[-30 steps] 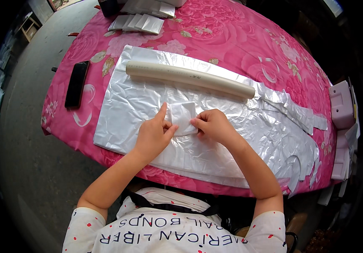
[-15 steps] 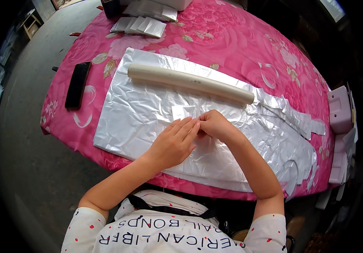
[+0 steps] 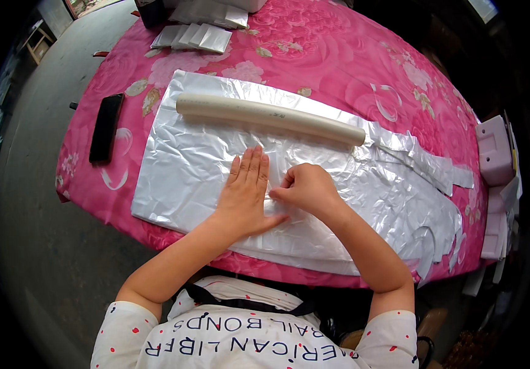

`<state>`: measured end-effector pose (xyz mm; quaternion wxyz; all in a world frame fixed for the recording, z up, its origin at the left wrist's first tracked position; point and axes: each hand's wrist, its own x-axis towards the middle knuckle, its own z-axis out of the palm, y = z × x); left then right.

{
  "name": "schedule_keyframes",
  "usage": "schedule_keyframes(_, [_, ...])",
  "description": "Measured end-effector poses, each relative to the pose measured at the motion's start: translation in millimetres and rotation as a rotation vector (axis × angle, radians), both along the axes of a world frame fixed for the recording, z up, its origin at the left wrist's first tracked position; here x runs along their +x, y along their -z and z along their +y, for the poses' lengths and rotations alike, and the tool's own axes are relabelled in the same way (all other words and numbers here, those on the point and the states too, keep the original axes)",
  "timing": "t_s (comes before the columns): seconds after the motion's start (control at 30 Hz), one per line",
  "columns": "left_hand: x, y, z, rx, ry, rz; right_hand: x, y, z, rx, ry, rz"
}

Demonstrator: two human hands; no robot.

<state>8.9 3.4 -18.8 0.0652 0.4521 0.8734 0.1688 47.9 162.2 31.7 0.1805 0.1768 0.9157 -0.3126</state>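
Note:
My left hand [image 3: 245,195] lies flat with its fingers together and stretched forward, thumb pointing right. It presses on a small folded piece of clear plastic film [image 3: 273,165], mostly hidden beneath the palm. Just right of it, my right hand [image 3: 309,189] is closed in a pinch at the film's edge; the exact hold is hard to make out. Both hands are over a stack of large silvery-white plastic sheets [image 3: 176,175] spread on the table. Beyond my hands a long pale tube [image 3: 265,117] rests across the sheets.
A pink flowered cloth [image 3: 333,55] covers the table. A black phone [image 3: 106,128] lies at the left. Several small folded plastic packets [image 3: 212,38] sit at the far side beside a dark container [image 3: 151,12]. Pale pink plastic boxes [image 3: 494,150] stand off the right edge.
My left hand has turned more upright and flattened over the small film, covering the square that showed before. My right hand has moved slightly apart from the left fingertips, still pinching.

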Motion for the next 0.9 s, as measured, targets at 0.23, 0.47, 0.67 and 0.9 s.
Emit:
schedule_keyframes(0.23, [1.5,-1.9,-13.6,0.257,0.001,0.001,-2.8,-7.8,-0.7,0.385,-0.297,0.346])
schedule_keyframes(0.47, [28.8,-9.5,-108.3,0.702,-0.271,-1.222,-38.0,38.0,-41.5,0.220,-0.477,0.709])
schedule_keyframes(0.67, [74.0,-19.7,-166.8,0.780,-0.995,-1.762,-16.0,55.6,-112.1,0.060,-0.340,0.653])
schedule_keyframes(0.9, [73.4,-12.5,-167.4,0.588,-0.726,-1.158,26.9,38.4,-170.2,-0.252,-0.628,0.552])
